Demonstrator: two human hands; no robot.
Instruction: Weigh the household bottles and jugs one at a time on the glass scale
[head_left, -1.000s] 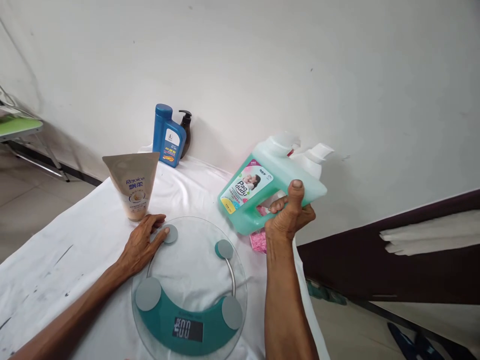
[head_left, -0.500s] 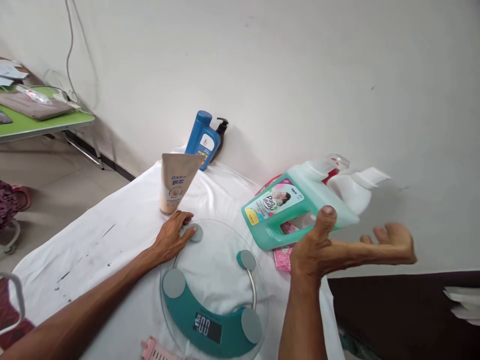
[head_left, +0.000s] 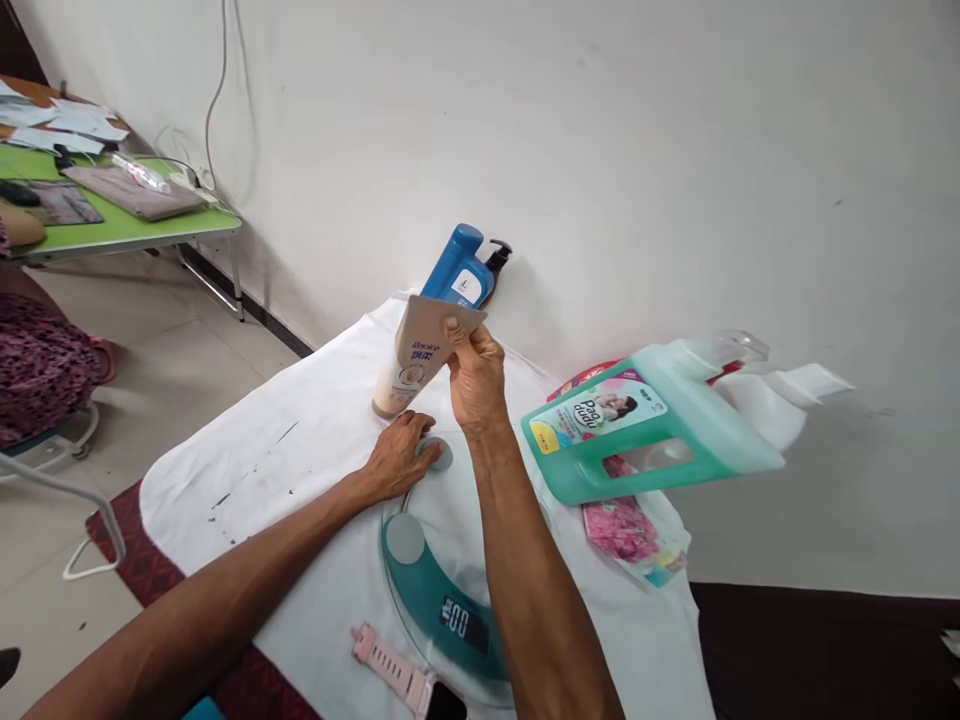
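Note:
My right hand pinches the upper right edge of a beige Rejoice squeeze tube, thumb across its front. The tube leans, its cap end low by the cloth; whether it touches is unclear. My left hand lies at the far left edge of a round glass bathroom scale, thumb on a grey pad, fingers apart and close to the tube's cap. My right forearm hides the scale's right side. Its display reads zeros. A blue bottle and a dark pump bottle stand behind the tube.
On the right are a large green Paodudu jug, a white bottle and a pink floral packet. A pink-strapped watch lies in front. A white cloth covers the table. Beyond are a green table and a seated person.
My right hand has swung left from beside the green jug, over the scale, and has taken hold of the tube. My left hand stays on the scale's edge. The view has shifted left.

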